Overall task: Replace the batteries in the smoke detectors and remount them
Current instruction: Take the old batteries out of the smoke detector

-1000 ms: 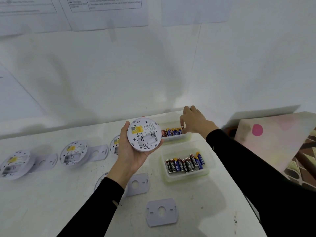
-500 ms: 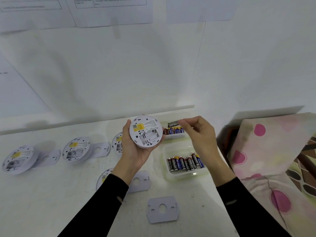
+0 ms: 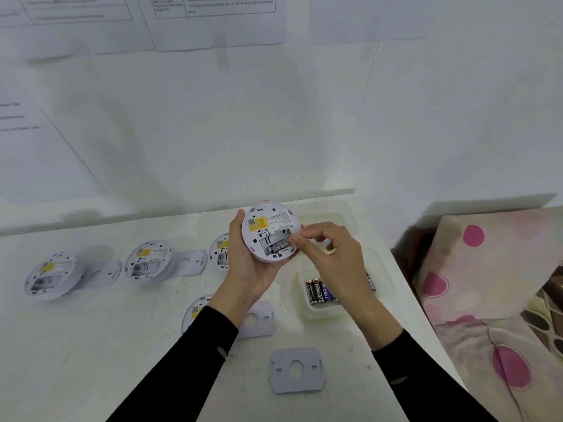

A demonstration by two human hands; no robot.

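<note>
Head view: the left hand (image 3: 248, 269) curls its fingers round the smoke detector (image 3: 268, 220), held back-side up above the table (image 3: 122, 345); the right hand (image 3: 332, 257) pinches a battery (image 3: 278, 244) lying in the detector's open compartment. Below that hand, a tray (image 3: 307, 313) holds spare batteries (image 3: 318, 292).

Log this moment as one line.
left hand: holds round white plastic smoke detector | right hand: pinches grey cylindrical battery lying in the detector

likely a makeshift work corner in a home: white table (image 3: 91, 345) against a white wall (image 3: 243, 132), printed sheets (image 3: 213, 22) taped across the top of the frame, smoke detectors (image 3: 149, 263) lined up at left, pink-spotted fabric (image 3: 487, 284) at lower right.
</note>
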